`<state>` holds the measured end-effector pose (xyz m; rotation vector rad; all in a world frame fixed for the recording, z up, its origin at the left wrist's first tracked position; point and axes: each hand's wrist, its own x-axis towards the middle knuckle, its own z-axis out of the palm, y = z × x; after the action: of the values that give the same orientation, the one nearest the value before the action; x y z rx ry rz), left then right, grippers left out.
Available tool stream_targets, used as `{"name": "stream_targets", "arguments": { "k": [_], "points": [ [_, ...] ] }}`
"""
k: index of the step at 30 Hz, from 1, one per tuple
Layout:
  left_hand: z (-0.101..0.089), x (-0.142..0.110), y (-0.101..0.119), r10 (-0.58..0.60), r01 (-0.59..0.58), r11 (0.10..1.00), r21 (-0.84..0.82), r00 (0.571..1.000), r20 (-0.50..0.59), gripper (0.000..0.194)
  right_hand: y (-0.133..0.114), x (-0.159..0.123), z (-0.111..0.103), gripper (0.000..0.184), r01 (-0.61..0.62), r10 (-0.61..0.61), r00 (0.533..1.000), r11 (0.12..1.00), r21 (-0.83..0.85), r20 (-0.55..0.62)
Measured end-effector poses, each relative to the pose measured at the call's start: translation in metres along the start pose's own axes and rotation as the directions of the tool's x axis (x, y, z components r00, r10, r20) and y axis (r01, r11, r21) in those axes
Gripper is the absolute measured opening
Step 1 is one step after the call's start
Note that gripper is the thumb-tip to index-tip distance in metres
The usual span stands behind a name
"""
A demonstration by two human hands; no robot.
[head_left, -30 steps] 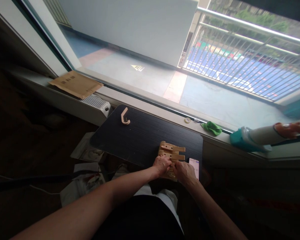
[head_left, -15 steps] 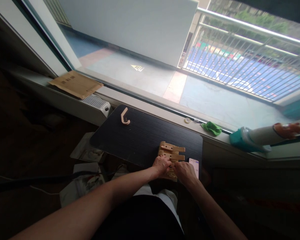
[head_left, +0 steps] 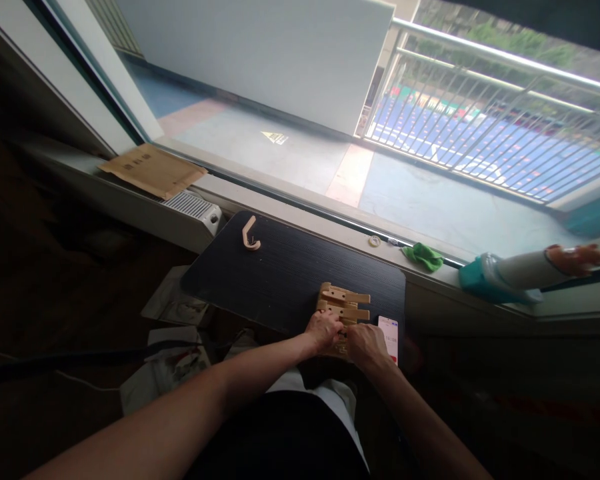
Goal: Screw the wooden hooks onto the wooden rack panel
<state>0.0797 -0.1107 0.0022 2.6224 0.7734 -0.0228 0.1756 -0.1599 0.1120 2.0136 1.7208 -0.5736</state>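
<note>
A group of pale wooden hook-shaped pieces with screw holes (head_left: 344, 295) lies side by side near the right front of the dark table (head_left: 290, 267). My left hand (head_left: 325, 331) is closed on one of these wooden pieces, its fingers pressed against the side. Just to its right, my right hand (head_left: 367, 343) is closed over the same group, its fingertips meeting the left hand's; what they pinch is hidden. Beside my right hand lies a phone (head_left: 390, 333) with a lit screen. A separate wooden hook (head_left: 247, 235) with small dark bits in its bend rests at the table's far left.
On the sill behind the table are a roll of tape (head_left: 375, 241), a green cloth (head_left: 423, 257) and a teal container (head_left: 480, 277). A brown envelope (head_left: 155, 170) lies on the radiator (head_left: 193, 210). Open boxes (head_left: 173, 300) stand below the table's left side.
My right hand has shifted slightly and turned over the wooden pieces. My left hand stays in place. The phone's screen looks different, with red showing at its lower edge.
</note>
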Motion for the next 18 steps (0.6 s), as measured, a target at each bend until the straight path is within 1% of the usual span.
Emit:
{"name": "stream_targets", "arguments": {
  "k": [3,5,7,10,12,13,15,18],
  "points": [
    [-0.002,0.001,0.000,-0.003,0.004,1.000,-0.004,1.000,0.020,0.016,0.004,0.004,0.004,0.027,-0.102,0.103,0.995,0.992,0.071,-0.009],
    [-0.002,0.001,0.000,-0.003,0.003,1.000,-0.003,1.000,0.022,0.016,0.008,0.004,0.004,0.028,-0.115,0.116,0.993,0.990,0.079,-0.015],
    [-0.002,0.001,0.000,0.000,0.000,1.000,0.000,1.000,0.020,0.015,0.010,0.001,0.002,0.025,-0.068,0.069,0.997,0.997,0.035,-0.038],
    [-0.001,0.001,-0.001,-0.003,0.004,1.000,-0.006,1.000,0.020,0.015,0.007,-0.003,0.000,0.025,0.071,-0.073,0.995,0.997,-0.030,-0.068],
    [0.000,0.000,0.000,-0.005,0.005,1.000,-0.012,1.000,0.016,0.015,0.003,-0.004,0.002,0.028,0.095,-0.097,0.994,0.995,-0.035,-0.054],
    [0.000,0.000,0.000,-0.005,0.005,1.000,-0.015,1.000,0.013,0.015,0.000,-0.003,0.004,0.028,0.071,-0.073,0.996,0.997,-0.031,-0.048],
    [-0.001,0.001,0.000,-0.003,0.003,1.000,-0.017,1.000,0.011,0.015,-0.003,0.000,0.009,0.029,-0.019,0.019,0.999,1.000,-0.014,-0.049],
    [-0.002,0.002,0.000,-0.006,0.006,1.000,-0.013,0.999,0.033,0.018,-0.003,0.003,0.011,0.030,-0.127,0.128,0.991,0.992,0.022,-0.039]
  ]
}}
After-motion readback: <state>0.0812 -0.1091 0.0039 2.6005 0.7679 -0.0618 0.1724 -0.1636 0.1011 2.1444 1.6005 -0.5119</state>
